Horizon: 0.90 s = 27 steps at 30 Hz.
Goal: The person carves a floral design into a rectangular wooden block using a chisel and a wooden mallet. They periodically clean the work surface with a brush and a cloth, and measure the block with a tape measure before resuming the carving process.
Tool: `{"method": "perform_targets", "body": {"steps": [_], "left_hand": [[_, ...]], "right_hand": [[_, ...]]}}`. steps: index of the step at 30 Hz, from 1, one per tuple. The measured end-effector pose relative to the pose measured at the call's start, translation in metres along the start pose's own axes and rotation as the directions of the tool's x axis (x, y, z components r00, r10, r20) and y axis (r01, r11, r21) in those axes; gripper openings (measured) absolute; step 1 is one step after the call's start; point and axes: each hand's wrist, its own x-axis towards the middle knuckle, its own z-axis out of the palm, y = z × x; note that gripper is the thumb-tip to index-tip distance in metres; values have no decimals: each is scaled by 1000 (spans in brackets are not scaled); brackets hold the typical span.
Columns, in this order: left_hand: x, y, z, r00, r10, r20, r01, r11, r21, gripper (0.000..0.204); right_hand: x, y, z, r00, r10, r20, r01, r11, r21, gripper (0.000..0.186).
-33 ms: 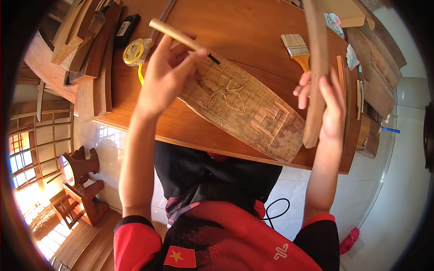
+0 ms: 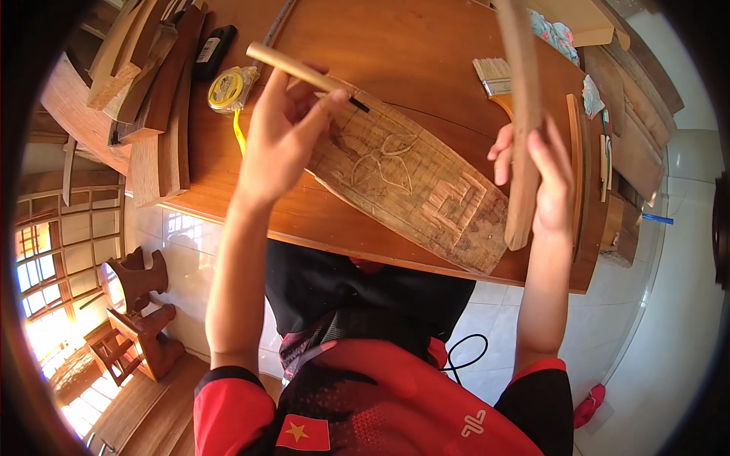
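My left hand grips a tool with a pale wooden handle and a short dark tip, tilted over the upper end of an oblong board. The board bears a carved four-petal outline and a ridged squarish relief. My right hand holds a long wooden bar upright over the board's right end. A flat paintbrush lies just behind the bar, its handle partly hidden. A yellow tape measure is left of my left hand.
The wooden table carries stacked planks at left, more boards at right, a black object and crumpled cloth. Carved stools stand lower left. A cable shows near my body, above a tiled floor.
My right hand and the wooden bar have shifted slightly left. My left hand with its tool has also moved very slightly.
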Motion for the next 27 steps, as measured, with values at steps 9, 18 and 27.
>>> {"method": "perform_targets", "body": {"steps": [9, 18, 27], "left_hand": [[24, -1, -11, 988, 16, 153, -32, 995, 98, 28], [36, 7, -17, 964, -52, 261, 29, 995, 94, 31], [29, -5, -15, 990, 21, 139, -19, 1000, -16, 30]], "right_hand": [[-16, 9, 26, 967, 255, 22, -256, 958, 131, 52], [4, -1, 12, 978, 190, 88, -202, 965, 165, 50], [17, 19, 15, 982, 170, 84, -182, 970, 159, 40]]}}
